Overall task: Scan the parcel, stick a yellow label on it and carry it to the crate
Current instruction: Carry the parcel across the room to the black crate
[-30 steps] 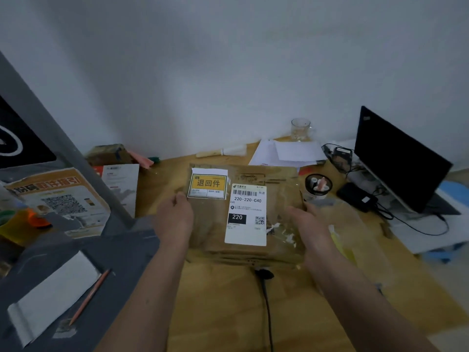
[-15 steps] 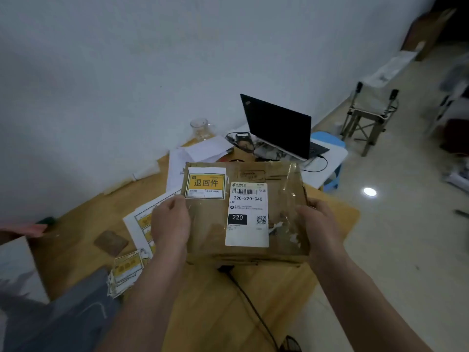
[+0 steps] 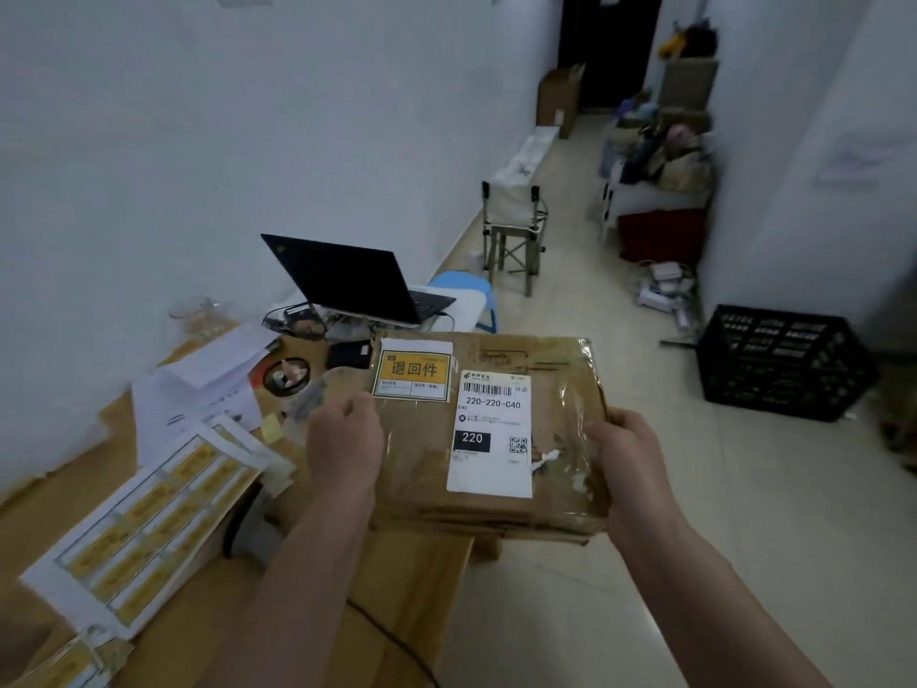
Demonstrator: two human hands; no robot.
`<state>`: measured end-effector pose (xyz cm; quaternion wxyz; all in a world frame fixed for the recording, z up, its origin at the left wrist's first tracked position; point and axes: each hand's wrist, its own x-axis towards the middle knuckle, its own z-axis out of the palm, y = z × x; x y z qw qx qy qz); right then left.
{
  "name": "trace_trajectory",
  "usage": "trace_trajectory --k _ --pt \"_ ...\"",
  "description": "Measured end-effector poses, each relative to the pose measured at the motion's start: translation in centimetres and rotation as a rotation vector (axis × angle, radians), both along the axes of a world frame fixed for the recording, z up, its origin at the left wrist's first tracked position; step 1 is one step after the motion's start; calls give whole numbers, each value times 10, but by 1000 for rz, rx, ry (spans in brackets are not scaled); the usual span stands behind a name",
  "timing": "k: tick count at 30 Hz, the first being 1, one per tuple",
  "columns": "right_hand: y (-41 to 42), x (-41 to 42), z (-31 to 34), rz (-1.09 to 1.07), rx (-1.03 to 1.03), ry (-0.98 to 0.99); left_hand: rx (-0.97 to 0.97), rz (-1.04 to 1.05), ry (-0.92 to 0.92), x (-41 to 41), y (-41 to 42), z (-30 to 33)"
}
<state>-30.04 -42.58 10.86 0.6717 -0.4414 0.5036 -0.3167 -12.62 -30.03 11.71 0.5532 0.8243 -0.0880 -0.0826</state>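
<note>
I hold a flat brown cardboard parcel (image 3: 422,454) level in front of me, above the table's right corner. My left hand (image 3: 345,439) grips its left edge and my right hand (image 3: 627,451) grips its right edge. A yellow label (image 3: 413,370) sits on the parcel's top left, beside a white shipping label (image 3: 491,432) with a barcode. A black plastic crate (image 3: 779,362) stands on the floor at the right, against the wall.
The wooden table (image 3: 317,618) carries sheets of yellow labels (image 3: 149,523), loose papers, a black cable and a small round tub. An open laptop (image 3: 352,280) sits beyond it. A folding stool (image 3: 513,230) and piled clutter (image 3: 655,166) line the tiled corridor.
The view has swung right, from the table to the corridor and the crate. The parcel stays in both hands and has moved with me past the table's edge.
</note>
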Motion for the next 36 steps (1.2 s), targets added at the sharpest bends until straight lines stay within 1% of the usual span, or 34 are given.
trace_trajectory --k 3,9,16,20,24,32,36 --pt "-28 -47 1 -90 -2 14 -16 -77 4 -32 -48 -1" --pt "-90 -140 4 -258 -20 33 -34 -286 83 -112 -138 -2" --pt "-144 -241 1 -428 -38 27 -66 -479 267 -192 -230 -6" --pt "-165 -281 -3 -500 -49 22 -83 -539 304 -234 -266 3" --pt "-185 -318 -6 -565 -45 42 -79 -576 298 -270 -295 1" --pt "-221 -361 -19 -687 -7 7 -26 -680 333 -311 -365 -12" --pt "-257 -378 -18 -748 -21 6 -16 -767 342 -326 -412 -19"
